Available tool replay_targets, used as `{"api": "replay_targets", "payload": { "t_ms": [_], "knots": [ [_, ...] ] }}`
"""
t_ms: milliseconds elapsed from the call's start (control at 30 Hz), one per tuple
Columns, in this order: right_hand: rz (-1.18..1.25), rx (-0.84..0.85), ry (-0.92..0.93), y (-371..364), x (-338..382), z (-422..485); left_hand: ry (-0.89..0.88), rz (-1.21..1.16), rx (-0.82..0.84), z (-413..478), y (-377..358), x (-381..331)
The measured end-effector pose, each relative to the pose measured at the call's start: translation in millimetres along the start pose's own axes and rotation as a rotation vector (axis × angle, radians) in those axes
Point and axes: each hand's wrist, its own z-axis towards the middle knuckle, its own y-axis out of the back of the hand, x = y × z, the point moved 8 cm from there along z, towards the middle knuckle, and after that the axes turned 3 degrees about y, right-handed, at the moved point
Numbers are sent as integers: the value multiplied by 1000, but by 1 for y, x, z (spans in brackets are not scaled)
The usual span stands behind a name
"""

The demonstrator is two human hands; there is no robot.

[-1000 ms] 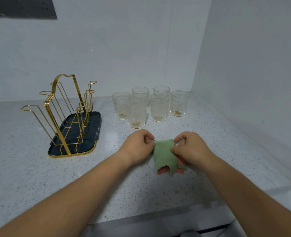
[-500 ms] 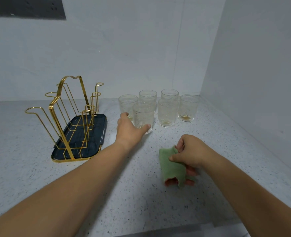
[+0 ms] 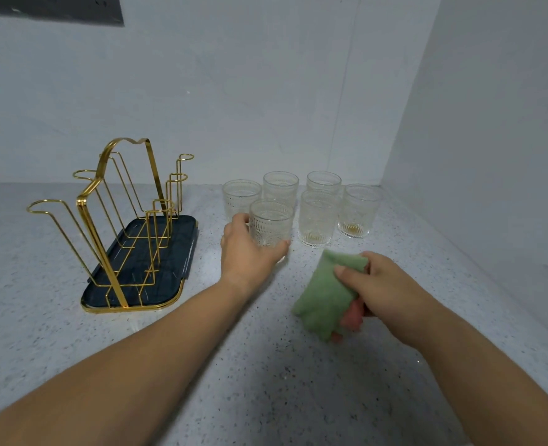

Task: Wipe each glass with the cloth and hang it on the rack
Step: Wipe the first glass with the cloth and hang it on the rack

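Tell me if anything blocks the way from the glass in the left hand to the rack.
Nothing visible does. The left hand grips the front-left glass, and only bare counter lies between it and the gold rack to its left. The other five glasses stand behind and to the right, off that path.

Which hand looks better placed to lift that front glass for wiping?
Left. The left hand curls its fingers round the front glass, while the right hand is busy gripping the green cloth.
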Motion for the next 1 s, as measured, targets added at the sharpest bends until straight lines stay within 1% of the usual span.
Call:
{"api": "replay_targets", "payload": {
  "t_ms": [100, 133, 167, 233, 300, 400, 500, 600, 700, 800, 900, 1000],
  "knots": [
    [130, -232, 90, 18, 12, -1, -33, -142, 40, -17, 12, -9],
    [161, -284, 132, 21, 18, -2, -34, -189, 68, -24, 17, -14],
    [190, -316, 175, 21, 25, -4, -34, -254, 108, -31, 21, -18],
    [256, -345, 250, 11, 39, -7, -10, -446, 240, -46, 25, -26],
    [313, -349, 309, -8, 51, -10, 27, -586, 369, -61, 22, -30],
    [295, -317, 436, -40, 65, -15, 52, -694, 413, -72, 17, -22],
    [313, -186, 497, -70, 69, -22, 81, -806, 432, -76, 13, -11],
    [203, -67, 555, -96, 58, -31, 135, -926, 482, -78, 11, -4],
    [-32, -30, 584, -110, 44, -43, 192, -931, 451, -72, 12, 6],
    [-107, -7, 589, -118, 38, -55, 217, -916, 382, -67, 16, 8],
    [-82, -53, 583, -110, 53, -39, 203, -909, 428, -69, 9, 4],
    [74, -92, 567, -95, 77, -14, 199, -948, 466, -70, 3, 0]
  ]
}}
